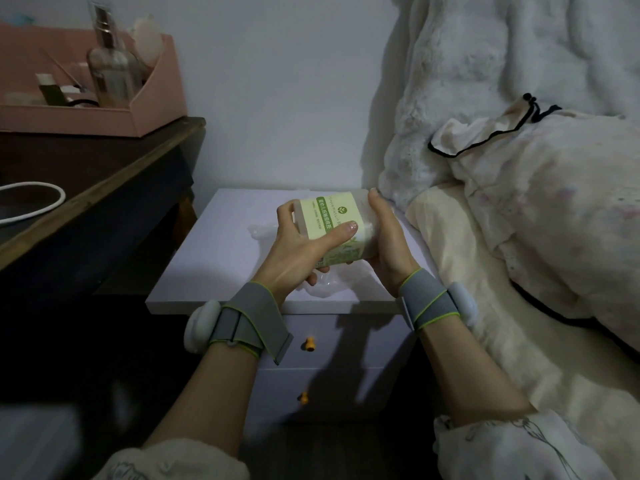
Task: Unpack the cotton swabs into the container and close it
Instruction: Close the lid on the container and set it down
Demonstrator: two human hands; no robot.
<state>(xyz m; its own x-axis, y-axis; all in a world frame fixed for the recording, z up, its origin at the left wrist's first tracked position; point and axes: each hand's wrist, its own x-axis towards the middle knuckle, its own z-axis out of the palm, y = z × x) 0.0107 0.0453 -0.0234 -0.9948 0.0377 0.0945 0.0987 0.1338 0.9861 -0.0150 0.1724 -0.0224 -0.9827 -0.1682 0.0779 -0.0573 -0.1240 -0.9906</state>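
Both hands hold a cotton swab container point(323, 220), a clear box with a pale green label and white swabs showing at its right side. It is lifted a little above the white nightstand point(214, 268) and tilted. My left hand point(298, 251) grips its left side, thumb across the label. Against the container's right side lies my right hand point(384, 237), fingers closed around it. Crumpled clear plastic wrapping point(325, 285) lies on the nightstand top under the hands. I cannot tell whether the lid is on.
A dark wooden desk point(104, 188) stands to the left, carrying a pink organiser tray point(86, 119) with a glass bottle and a white cable. A bed with cream bedding point(519, 237) and a fluffy white blanket borders the nightstand on the right. Two drawers with yellow knobs face me.
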